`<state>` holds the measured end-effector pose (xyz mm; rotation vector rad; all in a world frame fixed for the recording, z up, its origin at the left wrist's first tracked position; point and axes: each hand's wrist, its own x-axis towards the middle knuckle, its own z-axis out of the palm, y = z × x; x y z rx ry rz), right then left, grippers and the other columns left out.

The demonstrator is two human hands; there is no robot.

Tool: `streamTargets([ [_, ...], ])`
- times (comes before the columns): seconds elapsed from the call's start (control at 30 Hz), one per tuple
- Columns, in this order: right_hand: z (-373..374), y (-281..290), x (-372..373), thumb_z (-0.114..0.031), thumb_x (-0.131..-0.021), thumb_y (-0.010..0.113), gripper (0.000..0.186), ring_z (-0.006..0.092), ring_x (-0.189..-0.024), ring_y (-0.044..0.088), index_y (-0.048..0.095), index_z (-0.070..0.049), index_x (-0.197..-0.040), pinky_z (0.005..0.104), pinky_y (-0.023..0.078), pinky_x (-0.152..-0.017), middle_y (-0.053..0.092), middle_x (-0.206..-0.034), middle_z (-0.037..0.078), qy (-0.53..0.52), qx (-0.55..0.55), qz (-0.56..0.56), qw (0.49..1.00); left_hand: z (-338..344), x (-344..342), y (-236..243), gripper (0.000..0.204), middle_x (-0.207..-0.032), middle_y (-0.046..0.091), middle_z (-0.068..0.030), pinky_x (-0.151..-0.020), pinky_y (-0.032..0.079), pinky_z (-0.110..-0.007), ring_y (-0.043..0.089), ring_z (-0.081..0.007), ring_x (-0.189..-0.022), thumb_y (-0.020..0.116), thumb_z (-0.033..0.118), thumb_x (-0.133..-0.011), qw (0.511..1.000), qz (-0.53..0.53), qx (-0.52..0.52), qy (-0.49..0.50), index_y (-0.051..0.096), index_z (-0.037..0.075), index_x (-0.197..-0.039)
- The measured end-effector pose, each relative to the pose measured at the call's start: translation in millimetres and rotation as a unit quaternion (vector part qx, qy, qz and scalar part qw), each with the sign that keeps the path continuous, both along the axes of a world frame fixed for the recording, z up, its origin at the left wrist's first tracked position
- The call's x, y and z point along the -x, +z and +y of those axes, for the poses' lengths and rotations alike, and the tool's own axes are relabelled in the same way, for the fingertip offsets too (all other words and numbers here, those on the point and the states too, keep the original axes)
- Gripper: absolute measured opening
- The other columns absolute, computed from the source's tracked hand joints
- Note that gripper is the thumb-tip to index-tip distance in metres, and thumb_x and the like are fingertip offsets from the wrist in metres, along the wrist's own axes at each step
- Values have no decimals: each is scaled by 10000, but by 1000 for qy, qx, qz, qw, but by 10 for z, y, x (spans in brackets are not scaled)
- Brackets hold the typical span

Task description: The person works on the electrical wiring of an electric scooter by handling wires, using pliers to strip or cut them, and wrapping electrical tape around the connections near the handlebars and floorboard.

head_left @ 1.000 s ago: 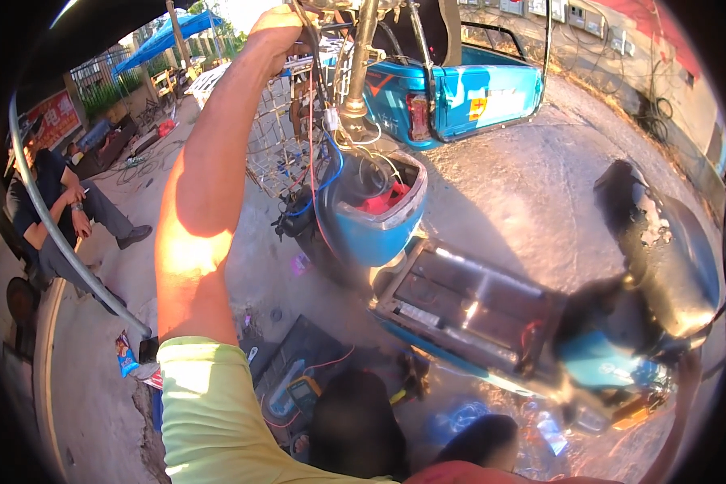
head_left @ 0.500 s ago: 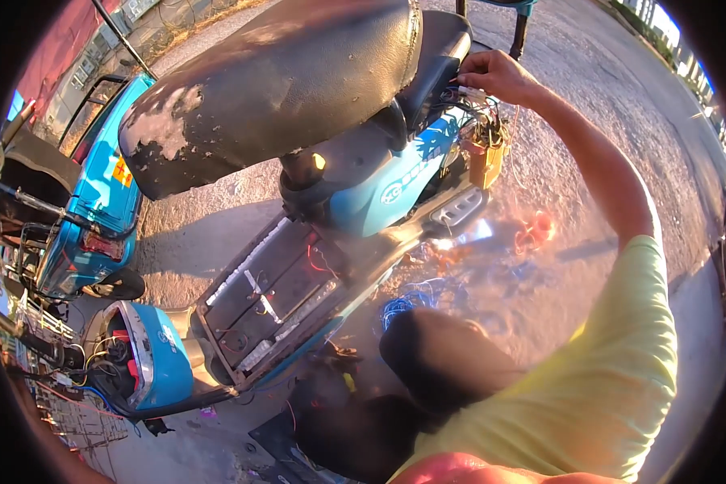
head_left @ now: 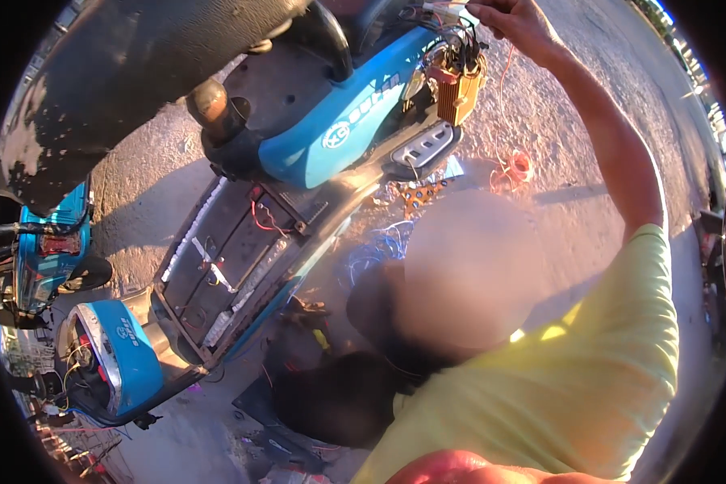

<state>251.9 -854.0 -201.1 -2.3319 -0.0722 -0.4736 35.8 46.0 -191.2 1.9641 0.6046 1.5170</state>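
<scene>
My right hand (head_left: 504, 20) is at the top, its fingers pinched on a pale wire connector (head_left: 464, 12) among wires at the scooter's rear. Below it a gold finned box (head_left: 456, 97) with cables hangs beside the blue side panel (head_left: 306, 153). A worn black seat (head_left: 129, 64) overhangs at upper left. Lower down, the open footboard compartment (head_left: 198, 294) holds loose red wires. The blue front housing (head_left: 137, 359), wires spilling from it, is at lower left. My left hand is out of sight. A pale blurred oval hides the middle right.
Another blue vehicle (head_left: 52, 242) stands at far left. On the concrete lie an orange wire coil (head_left: 518, 168), tangled blue wire (head_left: 367, 258) and a dark flat board (head_left: 250, 407) with small items near the bottom.
My view has swung from the handlebar, where my left hand gripped, to the scooter's rear. My right hand stays at the rear wires, now higher in view; my left arm has left the picture.
</scene>
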Motion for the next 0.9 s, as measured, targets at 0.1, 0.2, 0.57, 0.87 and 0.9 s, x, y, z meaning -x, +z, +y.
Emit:
streamTargets([
  [0.1, -99, -69, 292, -266, -913, 739, 237, 97, -638, 552, 715, -34, -951, 264, 440, -557, 616, -728, 2, -126, -83, 31, 988, -77, 158, -204, 354, -974, 682, -112, -743, 514, -331, 633, -195, -841, 509, 293, -1052, 1000, 6, 0, 15, 631, -20, -1164],
  [0.2, -358, -276, 431, -263, -909, 748, 242, 124, -646, 565, 711, -44, -1005, 271, 451, -573, 636, -757, 17, -100, -126, 23, 987, -36, 414, -434, 370, -977, 683, -117, -744, 508, -328, 630, -196, -842, 496, 298, -1059, 999, 22, 15, 25, 629, -29, -1169],
  [0.57, 32, -1070, 803, -218, -1007, 607, 307, 87, -763, 444, 658, 5, -1211, 226, 343, -688, 531, -869, -14, -49, -157, -46, 985, -648, 1058, -2323, 300, -888, 704, -60, -653, 520, -273, 651, -131, -757, 563, 266, -1029, 924, 320, 201, -64, 689, 19, -1142],
  [0.87, 436, -1236, 1042, -227, -1004, 604, 318, 126, -826, 472, 651, 13, -1207, 258, 361, -747, 553, -924, 22, 15, -83, -35, 996, -1309, 1001, -3363, 283, -934, 720, -156, -818, 537, -388, 707, -297, -908, 666, 277, -925, 651, 670, 202, -294, 719, 28, -1048],
  [0.9, 400, -1379, 1007, -228, -1004, 604, 319, 130, -833, 475, 651, 14, -1206, 262, 363, -754, 555, -931, 26, 22, -82, -28, 996, -1337, 1104, -3475, 275, -907, 710, -136, -767, 544, -352, 703, -223, -835, 675, 251, -923, 681, 630, 123, -351, 708, 14, -1059],
])
